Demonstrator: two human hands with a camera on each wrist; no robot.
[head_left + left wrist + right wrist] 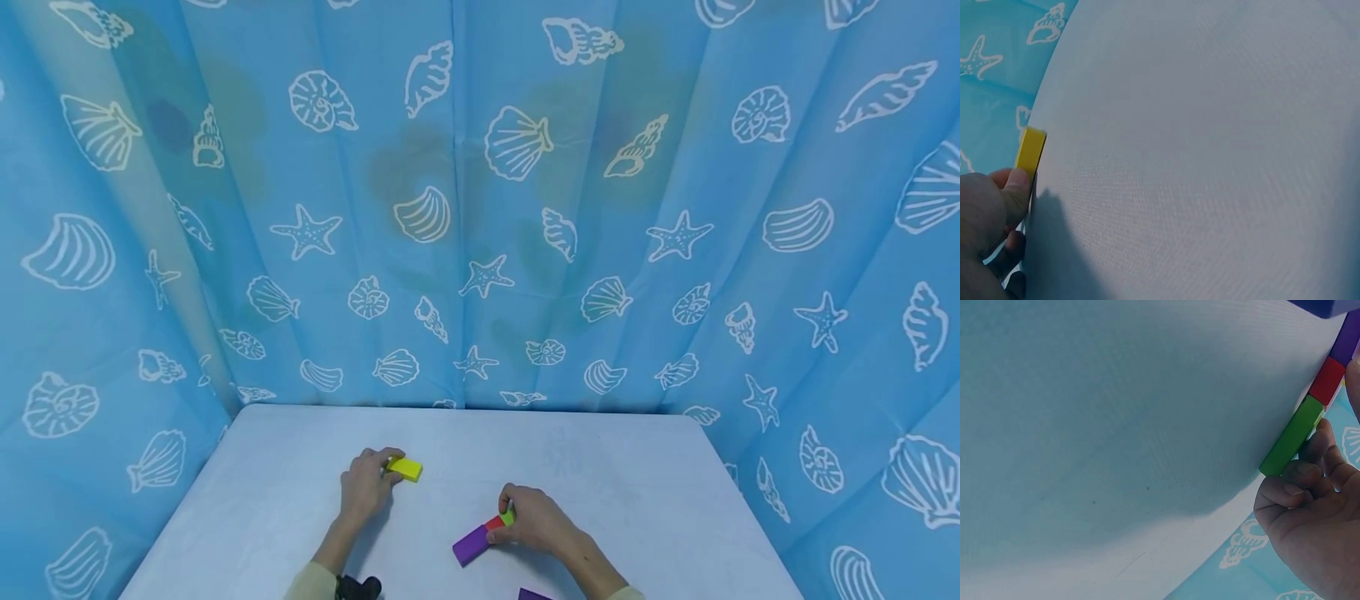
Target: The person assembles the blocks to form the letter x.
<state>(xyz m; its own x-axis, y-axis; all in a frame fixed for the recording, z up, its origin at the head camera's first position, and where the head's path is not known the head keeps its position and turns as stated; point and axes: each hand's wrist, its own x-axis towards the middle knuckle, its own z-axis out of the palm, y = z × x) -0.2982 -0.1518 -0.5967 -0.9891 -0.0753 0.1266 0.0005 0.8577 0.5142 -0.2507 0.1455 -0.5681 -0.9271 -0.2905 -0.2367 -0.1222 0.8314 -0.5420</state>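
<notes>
In the head view my left hand (365, 483) pinches a yellow block (407, 469) between thumb and fingers, at the left-middle of the table. The left wrist view shows the thumb on the block's side, its far end sticking out. Right of centre, my right hand (542, 523) holds the near side of a slanting row of touching blocks. The row runs from a purple block (471, 547) through a short red block (494, 522) to a green block (1294, 437). Its fingers curl at the green end and the thumb lies near the red block, partly hiding both.
Another purple block (532, 595) is cut off by the bottom of the head view. A white table (637, 467) lies beneath everything, with a blue shell-patterned curtain (465, 208) behind and at both sides. A black device (358, 587) sits at the left wrist.
</notes>
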